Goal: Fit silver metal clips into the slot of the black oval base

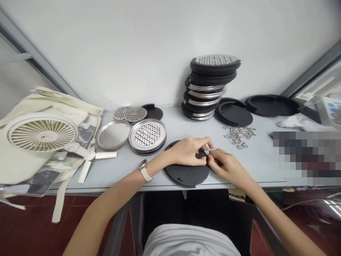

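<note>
One black disc (190, 175) | under left hand (187, 150) | right hand (226, 164) at edge

A grey tabletop (177, 124) carries, at left, a cream bag (80, 99), round metal plates (113, 135) and a stack topped by a grater disc (147, 137); far right of centre, a tall grater stack (205, 94), then black round holders (236, 114), with a pile of metal clips (238, 135) nearer. A black disc (186, 174) lies at the near edge.

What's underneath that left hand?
A round black disc lies there on the table. Its front part shows, but the left hand covers some of the rest, so you can't see what's right beneath it.
</note>
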Action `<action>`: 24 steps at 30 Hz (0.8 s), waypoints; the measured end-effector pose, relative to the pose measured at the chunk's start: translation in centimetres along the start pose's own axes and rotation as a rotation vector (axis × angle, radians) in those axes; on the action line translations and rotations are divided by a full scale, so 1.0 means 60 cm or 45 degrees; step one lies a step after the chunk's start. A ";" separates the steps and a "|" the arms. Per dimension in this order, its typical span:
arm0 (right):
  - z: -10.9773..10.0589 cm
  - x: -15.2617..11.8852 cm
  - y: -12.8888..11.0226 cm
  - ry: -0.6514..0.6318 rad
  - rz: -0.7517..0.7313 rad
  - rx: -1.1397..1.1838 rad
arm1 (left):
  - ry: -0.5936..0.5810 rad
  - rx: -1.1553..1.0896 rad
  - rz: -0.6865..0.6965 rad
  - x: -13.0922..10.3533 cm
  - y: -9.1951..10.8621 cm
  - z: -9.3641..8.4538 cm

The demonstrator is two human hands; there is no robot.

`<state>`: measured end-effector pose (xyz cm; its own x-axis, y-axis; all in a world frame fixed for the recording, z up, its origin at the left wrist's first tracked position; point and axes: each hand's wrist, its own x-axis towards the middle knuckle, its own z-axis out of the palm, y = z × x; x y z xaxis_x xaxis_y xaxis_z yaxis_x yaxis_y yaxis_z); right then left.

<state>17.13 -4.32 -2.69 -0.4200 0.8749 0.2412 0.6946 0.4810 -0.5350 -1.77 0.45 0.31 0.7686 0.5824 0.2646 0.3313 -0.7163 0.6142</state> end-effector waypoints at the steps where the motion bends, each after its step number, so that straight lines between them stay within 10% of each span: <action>1: 0.000 0.000 0.000 0.003 0.000 -0.003 | -0.001 -0.003 -0.002 0.000 0.000 0.000; 24: -0.003 0.001 -0.003 0.004 -0.007 -0.015 | 0.035 -0.068 0.033 -0.001 0.001 -0.002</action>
<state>17.11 -4.34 -2.45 -0.4219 0.8725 0.2466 0.6990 0.4862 -0.5244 -1.90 0.42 0.43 0.7607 0.5751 0.3009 0.2812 -0.7098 0.6458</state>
